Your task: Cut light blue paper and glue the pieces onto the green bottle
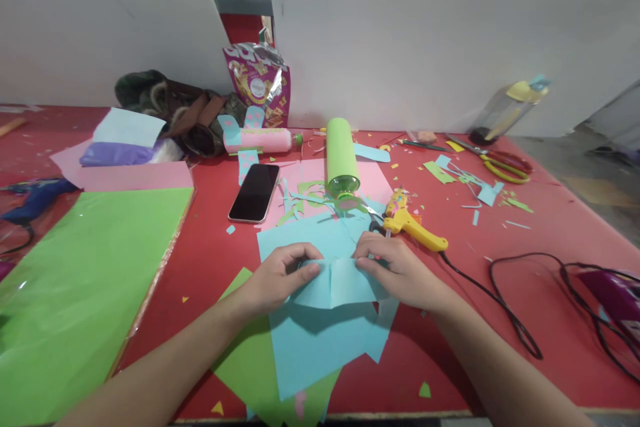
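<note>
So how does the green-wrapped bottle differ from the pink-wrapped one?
The green-wrapped bottle points its neck toward the camera, the pink-wrapped bottle rightward. Spotted blue cutouts adorn the pink-wrapped bottle; none show on the green-wrapped bottle. Both lie on their sides.

I count 1 phone (255, 193); rel. to it, my 2 hands (280, 279) (400, 272) front-R, 2 glue guns (37, 201) (403, 221) (1 L, 1 R), 3 btls (265, 141) (341, 152) (509, 113) (1 behind, 2 R), 2 prs scissors (374, 212) (493, 159) R.
</note>
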Action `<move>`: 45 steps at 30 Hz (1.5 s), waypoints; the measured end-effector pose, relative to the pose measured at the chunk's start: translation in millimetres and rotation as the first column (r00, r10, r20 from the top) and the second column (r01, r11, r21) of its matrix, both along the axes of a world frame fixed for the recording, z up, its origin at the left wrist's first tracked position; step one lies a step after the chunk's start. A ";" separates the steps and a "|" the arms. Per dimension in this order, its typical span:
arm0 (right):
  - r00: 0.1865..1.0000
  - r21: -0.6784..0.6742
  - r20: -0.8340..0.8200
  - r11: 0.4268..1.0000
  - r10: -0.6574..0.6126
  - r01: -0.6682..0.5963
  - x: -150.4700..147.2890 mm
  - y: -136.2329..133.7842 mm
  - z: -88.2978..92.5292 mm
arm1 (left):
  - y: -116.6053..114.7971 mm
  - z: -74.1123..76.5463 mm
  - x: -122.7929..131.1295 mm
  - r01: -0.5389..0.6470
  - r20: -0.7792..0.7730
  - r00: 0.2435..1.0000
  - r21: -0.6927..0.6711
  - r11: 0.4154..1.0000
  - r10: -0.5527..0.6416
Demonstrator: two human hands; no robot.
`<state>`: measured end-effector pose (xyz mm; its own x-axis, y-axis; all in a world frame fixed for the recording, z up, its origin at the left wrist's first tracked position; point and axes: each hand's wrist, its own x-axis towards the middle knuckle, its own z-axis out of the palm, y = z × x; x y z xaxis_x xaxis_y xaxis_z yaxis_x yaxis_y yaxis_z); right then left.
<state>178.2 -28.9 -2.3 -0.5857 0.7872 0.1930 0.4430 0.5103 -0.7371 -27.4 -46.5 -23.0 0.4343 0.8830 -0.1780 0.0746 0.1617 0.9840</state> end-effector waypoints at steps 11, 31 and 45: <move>0.998 0.019 0.044 0.999 0.038 -0.039 -0.9 -0.6 -3.1 | 0.2 1.4 1.1 0.020 -0.019 1.000 0.098 0.995 -0.018; 0.992 0.436 0.026 0.894 -0.121 0.098 -6.4 -9.5 -9.2 | 8.3 -2.0 -7.8 -0.048 -0.176 0.954 0.711 0.702 0.244; 0.924 0.681 0.321 0.729 -0.205 -0.075 -8.8 -15.1 -23.8 | -2.4 -12.0 -10.9 0.568 -0.589 0.693 0.801 0.189 0.415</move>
